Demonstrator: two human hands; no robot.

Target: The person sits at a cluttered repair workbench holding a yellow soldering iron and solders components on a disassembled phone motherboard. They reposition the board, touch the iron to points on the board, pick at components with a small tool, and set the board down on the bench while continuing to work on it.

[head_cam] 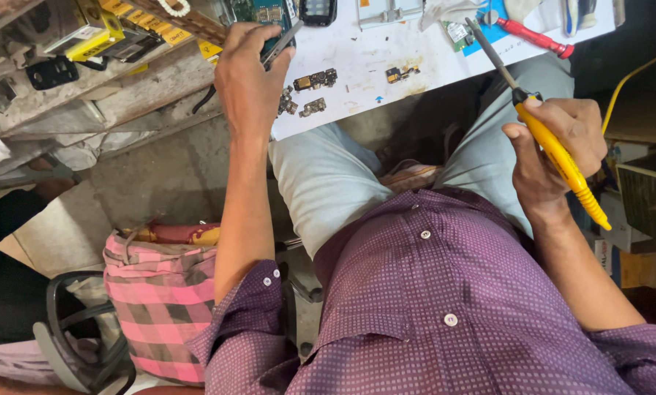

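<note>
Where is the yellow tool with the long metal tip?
In the head view it is on the right, held in the right hand: the yellow-handled tool slants up-left, its metal tip reaching the white worktop near the red-handled screwdriver.

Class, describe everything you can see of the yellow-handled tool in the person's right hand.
The soldering iron has a ribbed yellow plastic-looking handle, a black collar and a long grey metal shaft. The right hand grips the handle, thumb on the collar. It slants, tip up-left over the white table, near a red screwdriver.

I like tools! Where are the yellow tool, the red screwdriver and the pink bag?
yellow tool (562, 162), head view, middle of handle.
red screwdriver (536, 36), head view, red handle.
pink bag (160, 300), head view, checked front.
</note>
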